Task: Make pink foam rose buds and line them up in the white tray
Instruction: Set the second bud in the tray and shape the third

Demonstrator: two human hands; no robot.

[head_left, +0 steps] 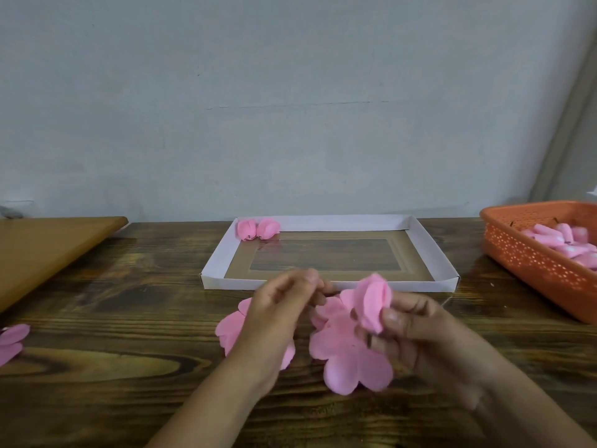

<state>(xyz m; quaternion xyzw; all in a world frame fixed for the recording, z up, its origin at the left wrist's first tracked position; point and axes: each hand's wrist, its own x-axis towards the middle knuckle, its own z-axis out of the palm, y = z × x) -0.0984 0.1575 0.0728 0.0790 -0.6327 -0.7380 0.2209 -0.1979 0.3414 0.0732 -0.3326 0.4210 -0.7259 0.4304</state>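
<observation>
My right hand (416, 331) pinches a pink foam bud (373, 302) between thumb and fingers, with flat pink petal layers (352, 360) hanging below it. My left hand (281, 308) hovers just left of the bud, fingers loosely curled, holding nothing I can see. Under the left hand another flat pink petal piece (231, 331) lies on the table. The white tray (429, 244) stands behind my hands. Two finished pink buds (258, 229) sit side by side in its far left corner.
An orange perforated basket (529, 257) with several pink foam pieces stands at the right. A light wooden board (48, 250) lies at the left. Loose pink petals (11, 342) rest near the left edge of the dark wooden table (129, 318). A grey wall rises behind.
</observation>
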